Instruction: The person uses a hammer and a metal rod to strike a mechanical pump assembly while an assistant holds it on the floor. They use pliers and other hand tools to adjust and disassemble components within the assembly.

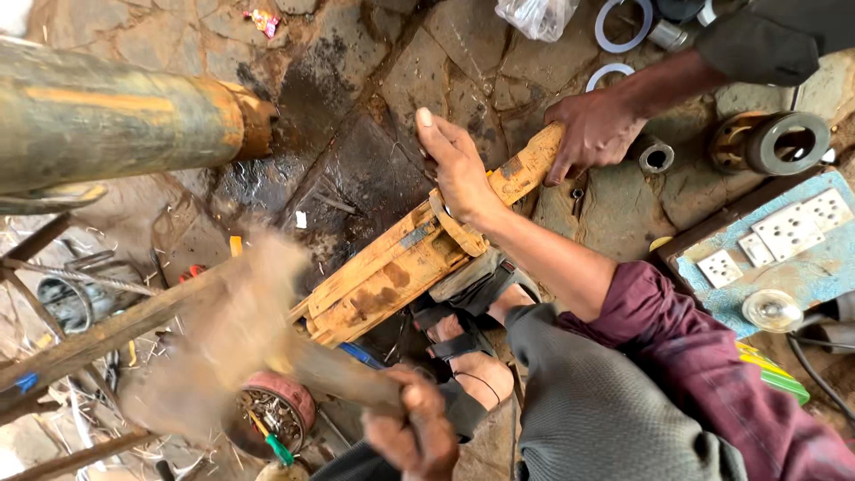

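My left hand [419, 436] is shut on the wooden handle of a hammer [343, 376], low in the view. The hammer's head [227, 334] is a motion blur just left of a worn yellow metal part [387, 276] lying at a slant on the stone ground. My right hand [459, 169], on a maroon-sleeved arm, grips the part over its round collar, thumb raised. Another person's hand [592, 134], from the top right in a dark sleeve, clasps the part's upper end. My sandalled foot [463, 352] rests beside the part.
A big rusty yellow cylinder [116, 116] lies at the upper left above oily ground. A blue board of white sockets [784, 240], a metal flange [770, 142], white rings [623, 22] and a plastic bag [534, 16] are at right. A round tin of scraps [276, 410] sits below the hammer.
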